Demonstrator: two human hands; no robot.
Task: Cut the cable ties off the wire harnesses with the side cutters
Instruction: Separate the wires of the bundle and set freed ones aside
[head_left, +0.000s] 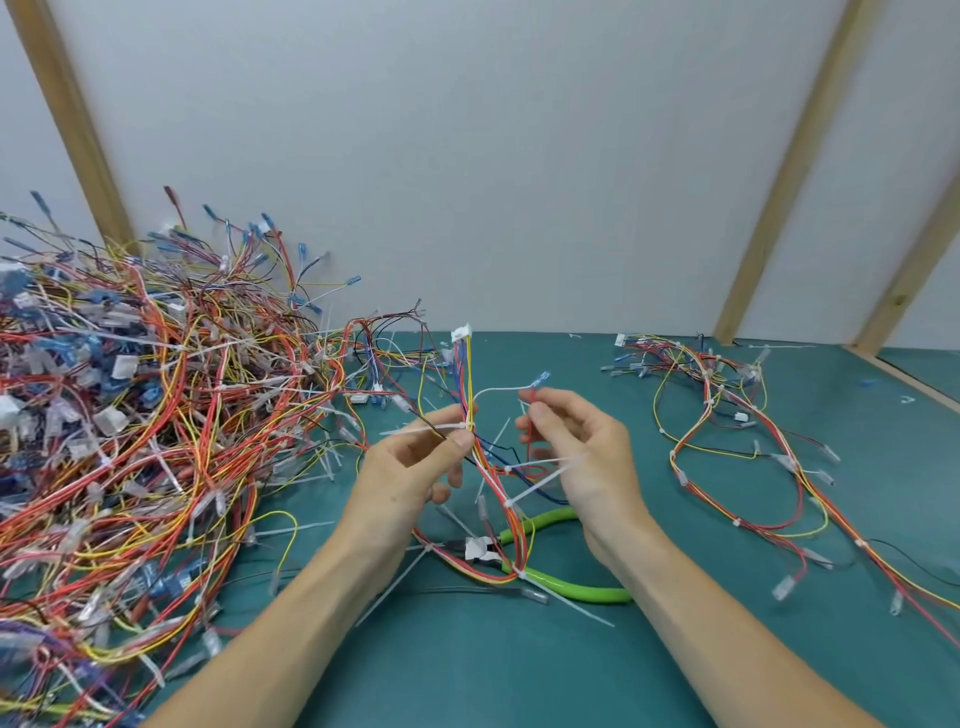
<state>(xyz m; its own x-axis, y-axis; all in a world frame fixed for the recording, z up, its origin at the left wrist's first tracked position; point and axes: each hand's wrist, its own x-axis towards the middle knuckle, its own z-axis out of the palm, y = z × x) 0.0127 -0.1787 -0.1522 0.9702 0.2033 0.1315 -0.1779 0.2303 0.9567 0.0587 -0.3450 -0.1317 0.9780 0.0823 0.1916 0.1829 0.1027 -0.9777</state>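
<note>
Two hands work mid-frame, both raised above the surface (519, 665). Left hand (410, 467) pinches a wire harness (470, 395) btwn thumb & fingers, right at a white cable tie (415, 430) whose tail sticks out leftward. Harness stands roughly upright, white connector (461, 332) at top, lower wires trailing down to the surface. Right hand (576, 447) pinches a red wire (529, 415) of that same harness w/ thumb & fingertips; a white wire w/ blue terminal (540, 378) arcs just above it.

Side cutters (550, 566) lie on the surface below & btwn the wrists, untouched, green handles splayed apart, head partly covered by harness wires crossing over it. More tie tails jut out around there.

Left: big tangled pile of harnesses (130, 415), red/yellow/orange/blue wires, clear & blue terminals, many ties. Right, well apart: a smaller harness group (727, 415) spread flat.

Surface is a teal matte mat. Behind: plain pale wall (467, 156) w/ slanted wood battens (789, 171). Ties are thin stiff translucent-white plastic strips.
</note>
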